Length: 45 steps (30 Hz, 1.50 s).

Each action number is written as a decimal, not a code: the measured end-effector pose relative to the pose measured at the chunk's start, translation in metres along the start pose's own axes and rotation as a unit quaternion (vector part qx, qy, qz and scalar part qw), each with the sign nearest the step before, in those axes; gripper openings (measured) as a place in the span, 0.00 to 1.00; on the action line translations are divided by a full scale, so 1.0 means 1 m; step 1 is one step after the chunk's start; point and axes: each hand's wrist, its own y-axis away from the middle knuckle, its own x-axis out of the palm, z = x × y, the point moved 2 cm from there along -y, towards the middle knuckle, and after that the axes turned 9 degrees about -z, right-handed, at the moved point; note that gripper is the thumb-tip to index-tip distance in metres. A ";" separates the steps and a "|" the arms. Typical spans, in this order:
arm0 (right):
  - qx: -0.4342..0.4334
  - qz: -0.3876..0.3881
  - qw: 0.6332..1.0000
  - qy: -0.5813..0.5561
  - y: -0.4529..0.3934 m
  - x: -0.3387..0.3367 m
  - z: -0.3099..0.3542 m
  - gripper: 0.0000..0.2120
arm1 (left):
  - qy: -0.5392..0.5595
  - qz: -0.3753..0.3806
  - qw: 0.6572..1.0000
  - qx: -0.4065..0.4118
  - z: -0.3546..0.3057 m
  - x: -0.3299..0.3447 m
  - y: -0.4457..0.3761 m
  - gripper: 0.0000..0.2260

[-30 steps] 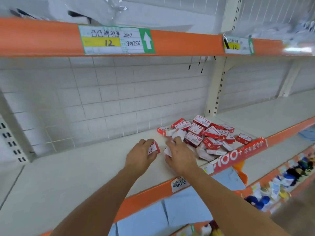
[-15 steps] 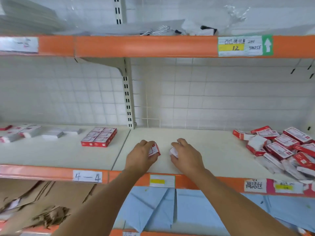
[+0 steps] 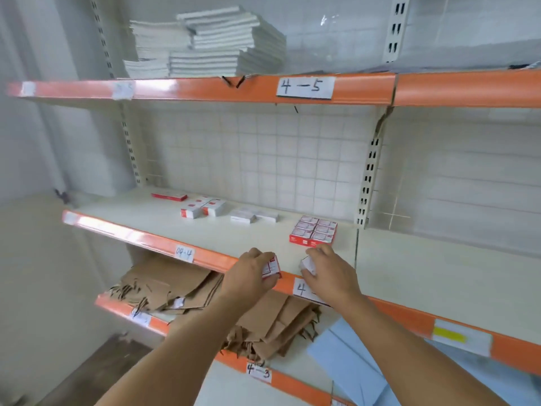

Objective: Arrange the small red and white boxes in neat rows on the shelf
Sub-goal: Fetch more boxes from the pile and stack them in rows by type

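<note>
Both hands carried leftward along the cream shelf (image 3: 205, 235): left hand (image 3: 248, 278) grips a small red-and-white cardboard box (image 3: 270, 268), right hand (image 3: 330, 275) another (image 3: 307, 263), over the front edge near the red-and-white block (image 3: 313, 231); careless placement could skew it.

Single head view, close, forward and down onto the shelf (image 3: 248, 238).

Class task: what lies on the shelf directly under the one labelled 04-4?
Brown paper bags lie in a loose pile there, with pale blue sheets to their right. The forearms cover part of the pile, so anything beneath is unseen.
</note>
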 end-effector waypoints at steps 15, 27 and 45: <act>-0.010 0.019 0.999 -0.029 -0.085 0.073 0.065 0.23 | -0.023 -0.032 0.998 -0.045 0.097 -0.015 -0.056 0.19; 0.023 0.048 0.999 -0.005 -0.122 0.113 0.088 0.22 | 0.009 -0.015 1.000 -0.010 0.126 0.006 -0.124 0.19; 0.028 -0.075 0.996 0.048 -0.097 0.063 0.065 0.26 | 0.135 0.068 0.976 0.156 0.069 0.026 -0.148 0.24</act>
